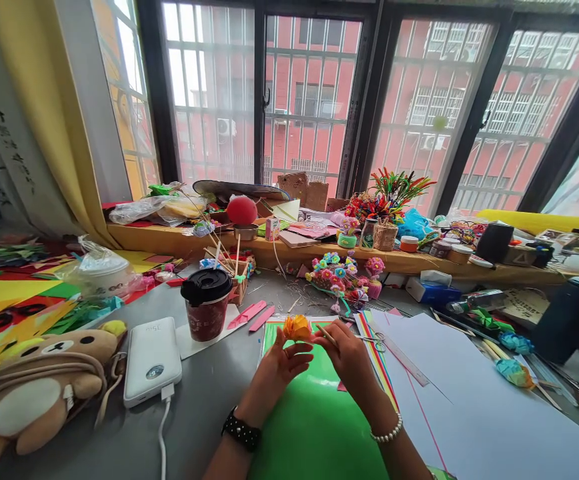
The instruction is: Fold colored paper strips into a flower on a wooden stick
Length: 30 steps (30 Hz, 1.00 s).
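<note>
An orange paper flower [297,328] sits at the fingertips of my left hand [283,367], its thumb and forefinger closed on it and the other fingers loosely curled. My right hand [348,357] pinches a thin pale wooden stick [328,336] close to the flower's right side. Whether the stick's tip touches the flower I cannot tell. Both hands are above a glossy green sheet [314,427]. Beside my right hand lie scissors [377,341], partly hidden, and a clear ruler [405,360].
To the left stand a dark red lidded cup [207,313], a white power bank [152,360] with its cable, and a plush bear [44,387]. Pink paper strips [261,316] lie behind my left hand. White sheets [469,393] spread at right. Colourful craft flowers [337,273] stand farther back.
</note>
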### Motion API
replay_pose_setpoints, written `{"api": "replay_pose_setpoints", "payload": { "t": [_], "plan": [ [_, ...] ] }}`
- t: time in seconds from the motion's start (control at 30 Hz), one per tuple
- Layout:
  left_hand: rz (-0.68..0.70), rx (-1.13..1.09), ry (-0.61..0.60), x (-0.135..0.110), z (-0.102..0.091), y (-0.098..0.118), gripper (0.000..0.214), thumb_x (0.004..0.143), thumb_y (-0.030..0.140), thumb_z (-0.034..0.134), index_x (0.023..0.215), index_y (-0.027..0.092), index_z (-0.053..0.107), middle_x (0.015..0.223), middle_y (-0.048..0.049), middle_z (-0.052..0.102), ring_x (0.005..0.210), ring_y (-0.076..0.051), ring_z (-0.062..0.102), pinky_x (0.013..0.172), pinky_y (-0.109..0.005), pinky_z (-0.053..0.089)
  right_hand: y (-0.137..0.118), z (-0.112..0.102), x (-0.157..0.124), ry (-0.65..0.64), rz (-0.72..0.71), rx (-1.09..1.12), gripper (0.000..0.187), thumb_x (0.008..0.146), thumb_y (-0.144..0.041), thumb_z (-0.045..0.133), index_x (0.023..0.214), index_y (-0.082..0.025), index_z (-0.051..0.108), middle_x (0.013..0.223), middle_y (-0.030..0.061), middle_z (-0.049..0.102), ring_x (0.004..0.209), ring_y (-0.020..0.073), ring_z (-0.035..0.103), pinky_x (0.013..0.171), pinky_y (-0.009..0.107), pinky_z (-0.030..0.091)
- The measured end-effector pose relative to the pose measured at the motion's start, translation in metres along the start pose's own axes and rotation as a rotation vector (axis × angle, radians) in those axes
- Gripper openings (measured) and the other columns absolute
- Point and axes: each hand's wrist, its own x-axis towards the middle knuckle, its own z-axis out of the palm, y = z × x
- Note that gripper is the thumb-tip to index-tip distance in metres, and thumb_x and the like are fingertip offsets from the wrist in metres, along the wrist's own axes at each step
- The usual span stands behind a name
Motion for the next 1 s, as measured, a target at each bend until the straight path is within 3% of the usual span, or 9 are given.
{"api": "replay_pose_setpoints", "payload": {
  "t": [0.13, 0.3, 0.43, 0.57, 0.67, 0.77, 0.87, 1.0],
  "plan": [
    [0.132, 0.114, 0.013, 0.002, -0.001, -0.005, 0.034, 0.062, 0.046, 0.065, 0.072, 0.016, 0.054, 0.038, 0.0082, 0.046, 0.032, -0.003, 0.038, 0.037, -0.016, 0.030, 0.003, 0.001, -0.001, 0.023, -0.005, -0.024, 0.032, 0.088, -0.038, 0.037, 0.075, -0.016, 0.057, 0.068, 0.0037, 0.057, 0.058, 0.0122, 0.055, 0.054, 0.020, 0.043],
    [0.170, 0.300, 0.063, 0.004, -0.001, -0.008, 0.035, 0.060, 0.048, 0.065, 0.059, 0.015, 0.051, 0.027, 0.0105, 0.033, 0.023, -0.002, 0.023, 0.031, -0.017, 0.019, 0.001, -0.002, 0.000, 0.106, -0.012, -0.058, 0.034, 0.089, -0.037, 0.034, 0.069, -0.017, 0.054, 0.063, 0.0025, 0.054, 0.052, 0.0112, 0.052, 0.050, 0.020, 0.040],
    [0.164, 0.373, 0.089, 0.005, -0.003, -0.009, 0.035, 0.060, 0.045, 0.066, 0.069, 0.013, 0.058, 0.030, 0.0078, 0.040, 0.027, -0.004, 0.031, 0.033, -0.017, 0.021, -0.003, -0.004, 0.001, 0.173, 0.005, -0.088, 0.034, 0.089, -0.035, 0.034, 0.069, -0.017, 0.053, 0.061, 0.0024, 0.054, 0.053, 0.0116, 0.052, 0.050, 0.020, 0.039],
    [0.213, 0.321, 0.120, 0.007, -0.005, -0.009, 0.035, 0.057, 0.034, 0.071, 0.085, 0.015, 0.062, 0.046, 0.0058, 0.050, 0.037, -0.005, 0.041, 0.038, -0.017, 0.030, -0.001, -0.003, -0.001, 0.183, 0.009, -0.099, 0.031, 0.089, -0.033, 0.035, 0.070, -0.017, 0.053, 0.062, 0.0023, 0.055, 0.052, 0.0111, 0.052, 0.050, 0.020, 0.039],
    [0.243, 0.266, 0.131, 0.009, -0.007, -0.010, 0.030, 0.057, 0.028, 0.073, 0.082, 0.016, 0.064, 0.071, -0.0018, 0.062, 0.062, -0.012, 0.057, 0.052, -0.020, 0.041, 0.001, -0.001, -0.002, 0.173, 0.012, -0.086, 0.030, 0.089, -0.032, 0.036, 0.069, -0.017, 0.053, 0.062, 0.0021, 0.056, 0.052, 0.0110, 0.053, 0.051, 0.020, 0.039],
    [0.228, 0.152, 0.063, 0.009, -0.005, -0.010, 0.031, 0.056, 0.029, 0.074, 0.082, 0.017, 0.063, 0.089, -0.0068, 0.065, 0.082, -0.019, 0.060, 0.069, -0.026, 0.044, 0.000, 0.000, -0.002, 0.151, 0.024, -0.064, 0.029, 0.088, -0.033, 0.036, 0.070, -0.017, 0.053, 0.063, 0.0023, 0.057, 0.054, 0.0113, 0.054, 0.051, 0.020, 0.040],
    [0.198, 0.083, 0.028, 0.007, -0.002, -0.009, 0.033, 0.057, 0.029, 0.074, 0.084, 0.016, 0.060, 0.085, -0.0067, 0.067, 0.078, -0.019, 0.063, 0.073, -0.029, 0.044, -0.004, 0.002, -0.002, 0.130, 0.027, -0.038, 0.032, 0.089, -0.034, 0.036, 0.068, -0.017, 0.053, 0.062, 0.0022, 0.058, 0.053, 0.0112, 0.054, 0.050, 0.020, 0.040],
    [0.184, 0.073, 0.089, 0.006, -0.003, -0.006, 0.028, 0.060, 0.027, 0.072, 0.082, 0.014, 0.060, 0.078, -0.0058, 0.069, 0.074, -0.017, 0.064, 0.070, -0.026, 0.046, -0.008, 0.002, -0.001, 0.090, 0.025, 0.008, 0.031, 0.088, -0.034, 0.037, 0.071, -0.017, 0.056, 0.064, 0.0022, 0.059, 0.052, 0.0105, 0.055, 0.048, 0.020, 0.041]
  ]
}}
